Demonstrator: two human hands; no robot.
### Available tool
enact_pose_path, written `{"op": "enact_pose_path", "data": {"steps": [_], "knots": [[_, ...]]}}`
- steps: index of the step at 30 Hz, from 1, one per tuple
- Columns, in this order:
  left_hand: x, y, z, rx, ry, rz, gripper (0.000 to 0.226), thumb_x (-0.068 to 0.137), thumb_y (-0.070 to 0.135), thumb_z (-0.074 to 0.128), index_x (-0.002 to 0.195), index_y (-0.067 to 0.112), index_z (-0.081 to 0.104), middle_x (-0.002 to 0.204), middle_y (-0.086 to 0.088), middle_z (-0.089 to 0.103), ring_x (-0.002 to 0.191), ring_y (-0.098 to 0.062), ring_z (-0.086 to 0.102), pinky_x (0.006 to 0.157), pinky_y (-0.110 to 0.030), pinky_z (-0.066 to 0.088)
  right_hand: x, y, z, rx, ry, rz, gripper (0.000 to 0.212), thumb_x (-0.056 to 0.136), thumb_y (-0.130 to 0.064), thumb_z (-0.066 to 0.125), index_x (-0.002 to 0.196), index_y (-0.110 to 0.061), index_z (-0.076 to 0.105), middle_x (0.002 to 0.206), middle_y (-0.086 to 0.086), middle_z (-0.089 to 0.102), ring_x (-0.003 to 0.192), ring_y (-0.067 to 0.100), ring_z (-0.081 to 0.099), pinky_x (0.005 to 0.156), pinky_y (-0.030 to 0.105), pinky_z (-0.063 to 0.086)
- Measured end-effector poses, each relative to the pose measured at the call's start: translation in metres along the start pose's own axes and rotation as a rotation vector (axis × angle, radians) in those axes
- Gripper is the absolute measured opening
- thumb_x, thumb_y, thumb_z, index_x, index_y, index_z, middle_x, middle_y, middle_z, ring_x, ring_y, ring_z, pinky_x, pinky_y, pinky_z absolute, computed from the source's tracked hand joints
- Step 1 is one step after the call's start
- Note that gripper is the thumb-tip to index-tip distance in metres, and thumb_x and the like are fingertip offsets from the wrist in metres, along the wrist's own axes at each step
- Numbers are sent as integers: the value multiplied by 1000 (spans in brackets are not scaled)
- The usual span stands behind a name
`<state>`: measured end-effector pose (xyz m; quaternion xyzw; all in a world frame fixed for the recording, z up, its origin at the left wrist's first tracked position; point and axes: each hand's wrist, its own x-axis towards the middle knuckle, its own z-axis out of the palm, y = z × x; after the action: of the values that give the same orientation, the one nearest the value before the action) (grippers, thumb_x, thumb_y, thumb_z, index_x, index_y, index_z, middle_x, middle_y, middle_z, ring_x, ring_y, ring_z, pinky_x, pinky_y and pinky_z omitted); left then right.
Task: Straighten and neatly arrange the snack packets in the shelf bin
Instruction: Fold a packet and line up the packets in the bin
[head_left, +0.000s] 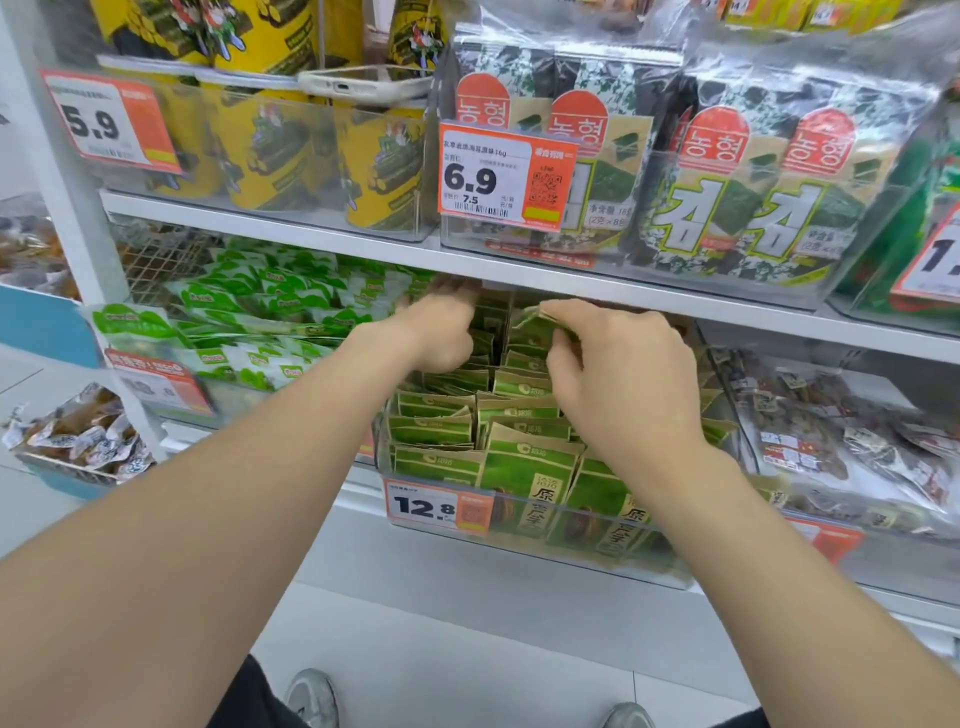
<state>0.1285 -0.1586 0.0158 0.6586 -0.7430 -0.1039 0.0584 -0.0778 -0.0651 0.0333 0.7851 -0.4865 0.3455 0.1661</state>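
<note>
A clear plastic shelf bin (644, 564) on the lower shelf holds several green and tan snack packets (524, 462) standing in two rows. My left hand (441, 332) reaches into the back of the left row, fingers curled on the tops of the rear packets under the shelf above. My right hand (618, 374) is over the right row and pinches the top edge of a green packet (535, 325) near the back. Both forearms stretch in from the bottom of the view.
The upper shelf edge (519, 265) hangs just above my hands. A price tag 12.8 (436, 506) is on the bin front. Green-white packets (249, 332) fill the bin on the left, dark snack bags (831, 441) the one on the right. A phone (363, 83) lies above.
</note>
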Motion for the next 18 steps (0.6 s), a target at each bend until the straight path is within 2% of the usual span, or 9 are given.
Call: {"op": "enact_pose_path", "data": {"steps": [3,5,8,10,12,14,16,18], "knots": [[6,5,-1,-2,-4,7,90,96,4,47,169,34,2,177,-7,5,163,-30,5,127,-68,4,2,2,1,-4,-132,74,32,100,-22,59,130,-26,70,83,2,74,81,35,67,61,37,47],[7,8,2,40,22,-23,91,96,4,49,169,35,5,177,-6,5,163,-32,4,124,-71,-2,3,5,-2,-3,-195,94,36,101,-20,57,135,-27,66,88,2,74,87,34,67,65,39,51],[5,5,6,166,45,-54,72,97,5,51,163,30,34,165,-13,29,157,-38,17,120,-76,2,0,9,-3,14,-295,101,45,103,-13,55,145,-28,59,98,3,74,92,33,67,67,39,53],[0,-1,9,198,15,-48,64,100,7,48,158,34,44,161,-12,35,155,-38,19,118,-78,3,-3,11,-3,8,-321,99,48,104,-10,55,148,-29,57,104,4,75,95,34,67,68,41,54],[-6,-8,11,187,-16,-32,65,102,7,43,158,42,43,167,-7,29,158,-37,13,117,-78,2,-4,11,-3,-17,-267,81,44,107,-13,55,147,-30,59,97,5,76,90,37,67,65,42,53],[-14,-12,14,185,-30,-34,70,102,8,41,159,48,36,171,-4,21,159,-36,8,116,-77,5,-4,8,-4,25,-114,34,36,107,-21,57,142,-28,64,84,6,76,78,39,66,61,42,55],[-20,-12,17,149,-29,-49,71,103,10,40,161,51,31,172,-3,18,160,-36,7,117,-76,6,-1,2,-4,91,-3,-29,31,106,-26,60,136,-26,69,76,3,73,66,35,64,57,42,56],[-22,-13,18,86,-13,-59,68,104,13,39,161,48,31,172,-1,20,161,-34,9,117,-77,7,4,-8,4,85,15,-93,24,105,-25,63,127,-23,73,71,1,71,58,31,64,52,39,55]]}}
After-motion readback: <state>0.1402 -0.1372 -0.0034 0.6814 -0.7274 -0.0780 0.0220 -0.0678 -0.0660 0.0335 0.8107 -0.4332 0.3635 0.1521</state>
